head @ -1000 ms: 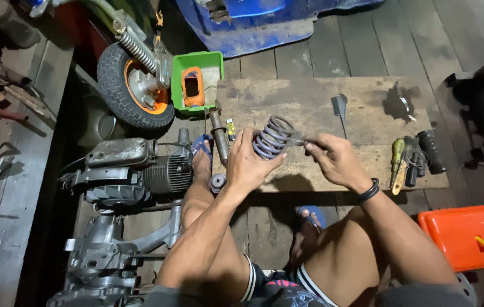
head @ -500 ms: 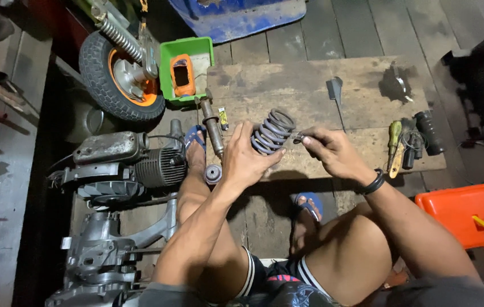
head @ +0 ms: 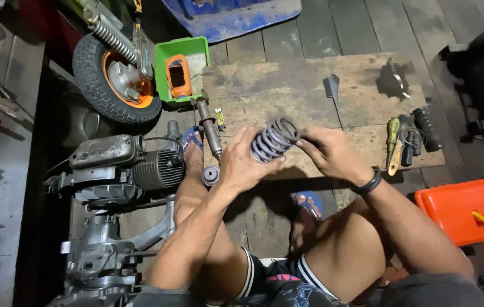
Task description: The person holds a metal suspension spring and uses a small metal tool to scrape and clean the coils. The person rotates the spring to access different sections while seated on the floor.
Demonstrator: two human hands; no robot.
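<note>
A purple-grey coil spring [head: 274, 139] is held over a worn wooden board [head: 287, 85]. My left hand [head: 243, 165] wraps around its near end from below. At the spring's far end, the fingers of my right hand [head: 328, 151] close on its rim. A shock absorber rod [head: 210, 129] lies on the board's left edge beside my left hand, with a small round cap [head: 211, 174] just below it.
A small engine [head: 122, 165] lies at left, a wheel with orange rim [head: 118, 77] and green tray [head: 180, 68] behind it. Screwdrivers and a black grip [head: 410, 139] lie on the board's right end. An orange toolbox [head: 472, 207] stands at right. A blue sheet [head: 236, 14] is at top.
Both hands have kept hold of the spring. The right hand has slid along to its far end, and the camera has shifted a little.
</note>
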